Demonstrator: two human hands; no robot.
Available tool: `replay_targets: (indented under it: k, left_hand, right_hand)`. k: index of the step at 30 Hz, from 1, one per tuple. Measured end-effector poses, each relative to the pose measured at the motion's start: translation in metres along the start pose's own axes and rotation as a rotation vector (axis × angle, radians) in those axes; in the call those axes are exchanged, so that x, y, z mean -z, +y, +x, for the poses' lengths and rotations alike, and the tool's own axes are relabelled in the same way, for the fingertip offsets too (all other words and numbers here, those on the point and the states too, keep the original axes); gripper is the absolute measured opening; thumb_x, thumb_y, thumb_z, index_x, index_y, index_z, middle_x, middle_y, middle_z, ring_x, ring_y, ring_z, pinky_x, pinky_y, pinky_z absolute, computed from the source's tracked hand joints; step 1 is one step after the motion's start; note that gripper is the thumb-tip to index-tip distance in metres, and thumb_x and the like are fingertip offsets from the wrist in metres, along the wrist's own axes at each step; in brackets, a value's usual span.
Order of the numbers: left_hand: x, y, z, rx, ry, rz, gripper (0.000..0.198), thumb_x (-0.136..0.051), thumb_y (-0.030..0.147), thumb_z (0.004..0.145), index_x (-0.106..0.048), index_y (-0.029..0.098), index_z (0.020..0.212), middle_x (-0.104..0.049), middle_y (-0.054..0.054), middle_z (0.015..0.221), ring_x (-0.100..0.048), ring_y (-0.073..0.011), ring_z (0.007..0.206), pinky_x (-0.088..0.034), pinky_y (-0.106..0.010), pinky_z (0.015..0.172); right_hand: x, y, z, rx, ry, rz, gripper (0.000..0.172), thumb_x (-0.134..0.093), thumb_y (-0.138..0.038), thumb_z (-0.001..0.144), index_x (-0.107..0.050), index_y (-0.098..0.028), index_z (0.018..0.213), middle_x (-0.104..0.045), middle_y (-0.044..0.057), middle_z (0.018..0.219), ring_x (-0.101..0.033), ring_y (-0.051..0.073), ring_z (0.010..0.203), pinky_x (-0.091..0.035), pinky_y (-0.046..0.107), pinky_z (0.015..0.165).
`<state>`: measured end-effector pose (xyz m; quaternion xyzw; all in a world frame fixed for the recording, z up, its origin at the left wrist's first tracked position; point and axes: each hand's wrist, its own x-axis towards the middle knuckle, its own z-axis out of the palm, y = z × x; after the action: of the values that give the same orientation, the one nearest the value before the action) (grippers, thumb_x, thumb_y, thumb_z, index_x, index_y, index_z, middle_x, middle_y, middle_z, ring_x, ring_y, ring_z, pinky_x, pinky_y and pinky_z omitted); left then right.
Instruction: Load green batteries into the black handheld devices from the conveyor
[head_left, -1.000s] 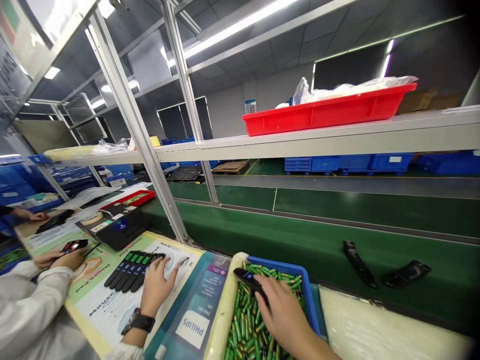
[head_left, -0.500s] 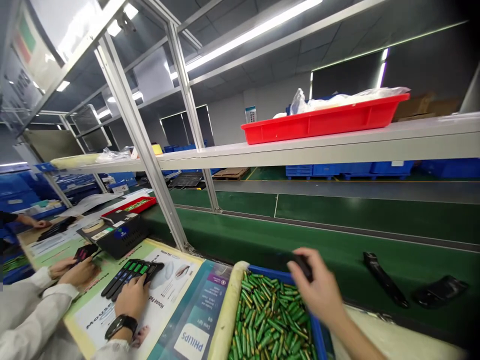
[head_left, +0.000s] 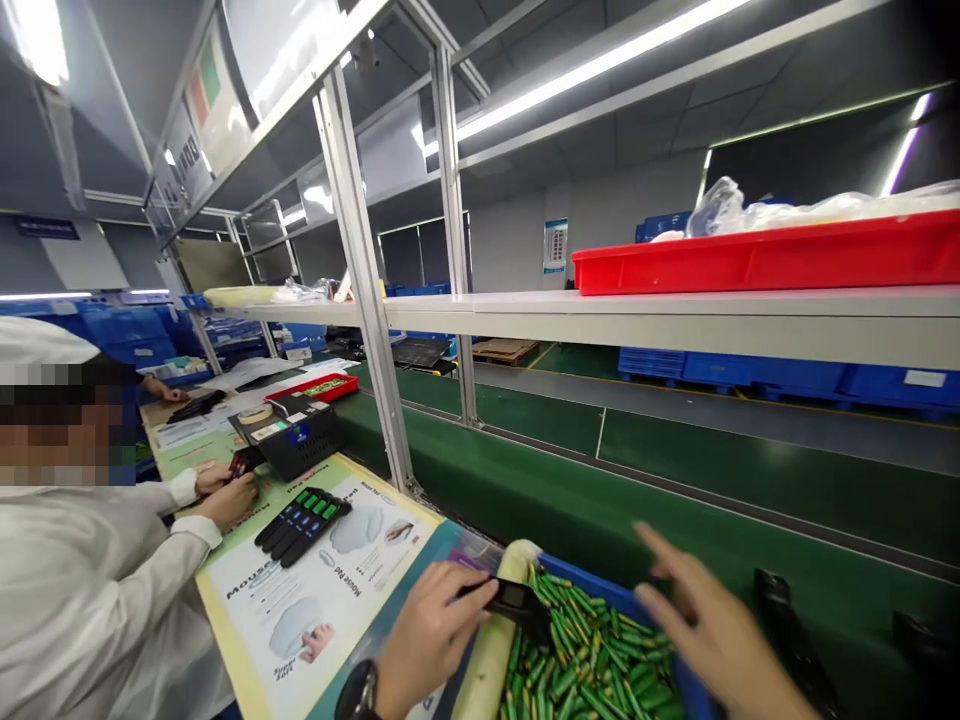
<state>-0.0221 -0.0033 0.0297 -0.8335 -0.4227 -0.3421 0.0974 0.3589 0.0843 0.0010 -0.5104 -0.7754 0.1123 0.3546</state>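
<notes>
My left hand, with a watch on its wrist, is closed on a black remote control and holds it over the left rim of a blue bin. The bin is full of green batteries. My right hand hovers over the bin's right side with its fingers spread and nothing in it. A row of several black remotes with green ends lies on a printed mouse-pad sheet to the left.
A co-worker in white sits at the left, hands on a small dark device. A green conveyor belt carries a black remote shell. A black basket, an aluminium post and a shelf with a red tray stand nearby.
The view has swung left. My left hand left the row of remotes and now holds one at the bin. My right hand let go of its remote and opened above the batteries.
</notes>
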Motion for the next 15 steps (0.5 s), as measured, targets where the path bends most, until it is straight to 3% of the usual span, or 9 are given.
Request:
replay_targets:
  k: [2,3,6,9,11,13,15]
  left_hand:
    - [-0.005,0.022,0.011,-0.086,-0.020,-0.049,0.038,-0.058,0.014,0.096,-0.064,0.026,0.132,-0.074,-0.010,0.116,-0.066,-0.0225,0.100,-0.058,-0.039,0.084]
    - [-0.007,0.028,0.012,-0.113,-0.030,-0.066,0.037,-0.058,0.013,0.096,-0.065,0.026,0.130,-0.073,-0.010,0.117,-0.066,-0.0226,0.101,-0.057,-0.039,0.085]
    - [-0.014,0.012,0.000,-0.072,0.004,-0.062,0.037,-0.059,0.019,0.096,-0.063,0.027,0.132,-0.070,-0.010,0.124,-0.065,-0.0239,0.111,-0.057,-0.041,0.093]
    - [-0.009,-0.048,-0.025,0.178,0.147,0.152,0.039,-0.059,0.029,0.097,-0.059,0.025,0.136,-0.065,-0.013,0.132,-0.060,-0.0269,0.123,-0.053,-0.046,0.103]
    - [0.003,-0.100,-0.042,0.419,0.172,0.400,0.037,-0.056,0.034,0.098,-0.062,0.019,0.132,-0.060,-0.017,0.136,-0.057,-0.0308,0.127,-0.048,-0.050,0.109]
    - [0.018,-0.149,-0.058,0.680,0.052,0.671,0.048,-0.051,0.039,0.098,-0.059,0.010,0.136,-0.052,-0.024,0.144,-0.050,-0.0369,0.135,-0.045,-0.052,0.110]
    - [0.033,-0.185,-0.074,0.828,-0.088,0.802,0.052,-0.047,0.035,0.098,-0.056,0.004,0.139,-0.047,-0.028,0.149,-0.045,-0.0414,0.139,-0.044,-0.053,0.108]
  right_hand:
    - [-0.018,-0.067,-0.012,0.292,-0.239,0.140,0.059,-0.058,-0.054,0.101,-0.048,-0.036,0.156,-0.068,0.009,0.134,-0.071,0.030,0.112,-0.062,0.042,0.092]
    - [-0.026,-0.091,-0.019,0.367,-0.298,0.169,0.054,-0.060,-0.048,0.101,-0.051,-0.038,0.154,-0.068,0.008,0.135,-0.071,0.029,0.114,-0.063,0.038,0.090]
    - [-0.041,-0.118,-0.038,0.344,-0.243,0.169,0.048,-0.056,-0.036,0.104,-0.052,-0.038,0.152,-0.070,0.008,0.132,-0.072,0.029,0.112,-0.064,0.035,0.087]
    - [-0.042,-0.106,-0.051,0.227,0.042,0.145,0.048,-0.056,-0.042,0.103,-0.053,-0.031,0.149,-0.069,0.012,0.130,-0.071,0.033,0.111,-0.065,0.040,0.083]
    - [-0.043,-0.099,-0.053,0.192,0.135,0.151,0.043,-0.054,-0.044,0.103,-0.057,-0.028,0.143,-0.072,0.014,0.119,-0.073,0.034,0.102,-0.065,0.040,0.075]
    - [-0.046,-0.099,-0.051,0.184,0.043,0.173,0.035,-0.052,-0.041,0.104,-0.060,-0.028,0.135,-0.074,0.010,0.100,-0.074,0.030,0.085,-0.062,0.035,0.064]
    - [-0.047,-0.104,-0.048,0.135,-0.062,0.188,0.031,-0.050,-0.040,0.105,-0.060,-0.028,0.132,-0.074,0.007,0.092,-0.073,0.027,0.078,-0.059,0.032,0.061]
